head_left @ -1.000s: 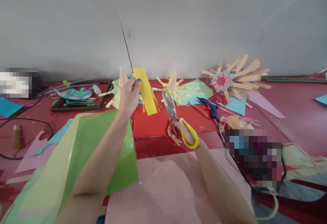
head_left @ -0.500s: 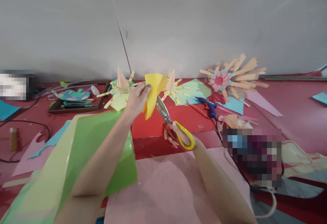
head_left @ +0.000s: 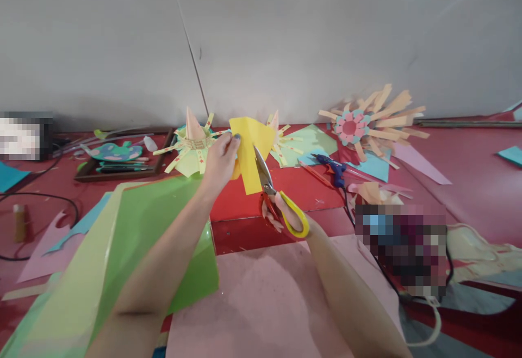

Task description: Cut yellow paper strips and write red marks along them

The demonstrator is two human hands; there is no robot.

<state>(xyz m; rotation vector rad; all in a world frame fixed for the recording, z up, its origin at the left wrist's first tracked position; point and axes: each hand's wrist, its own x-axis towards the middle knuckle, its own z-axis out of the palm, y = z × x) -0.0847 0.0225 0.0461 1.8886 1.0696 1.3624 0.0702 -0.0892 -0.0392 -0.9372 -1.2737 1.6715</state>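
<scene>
A piece of yellow paper hangs upright in front of me, its left edge pinched in my left hand. My right hand is wrapped round scissors with one yellow and one red handle loop. The scissor blades point up and to the left and lie against the yellow paper, right of its middle. Behind the paper and partly hidden by it stands a peach cone on star-printed strips. Another cone with similar strips stands just left of it.
Green sheets lie under my left forearm, a pink sheet near me. A blue glue gun lies at the right, below a flower with peach strips. A brown tray holds tools at the left. Cables run on both sides.
The yellow paper has opened out and turned flatter towards me, with its lower part further right. The scissor blades now overlap it. Both hands have barely moved.
</scene>
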